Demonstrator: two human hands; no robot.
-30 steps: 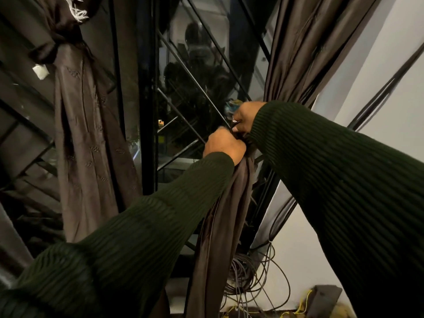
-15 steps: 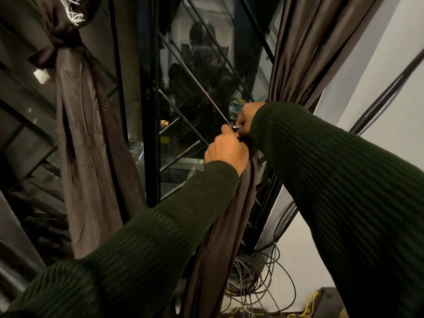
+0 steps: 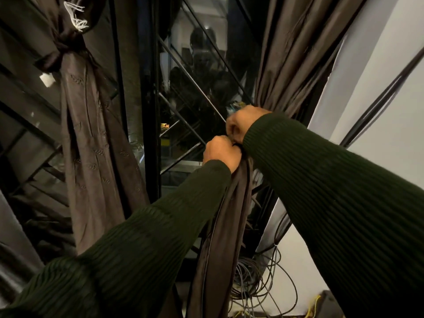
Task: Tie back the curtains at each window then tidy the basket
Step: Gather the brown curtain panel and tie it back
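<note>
A dark brown curtain [image 3: 296, 53] hangs at the right of the window and is gathered into a narrow bunch at mid-height. My left hand [image 3: 221, 154] grips that bunch just below the gathering point, fingers curled into the cloth. My right hand [image 3: 243, 125] is curled tight just above it, pinching something at the gather; what it holds is hidden by the fingers. The curtain's lower part [image 3: 220, 249] hangs straight down below my hands. A second brown curtain [image 3: 91, 143] at the left is held by a dark knotted tie [image 3: 60, 49].
Dark window glass with diagonal bars [image 3: 195, 88] lies between the curtains. A tangle of loose cables [image 3: 254, 278] sits on the floor under the right curtain. A white wall [image 3: 385, 106] with black cables running up it is at the right.
My left hand has shifted slightly up and closer to my right hand at the gather. The view has dipped a little; both hands stay on the right curtain.
</note>
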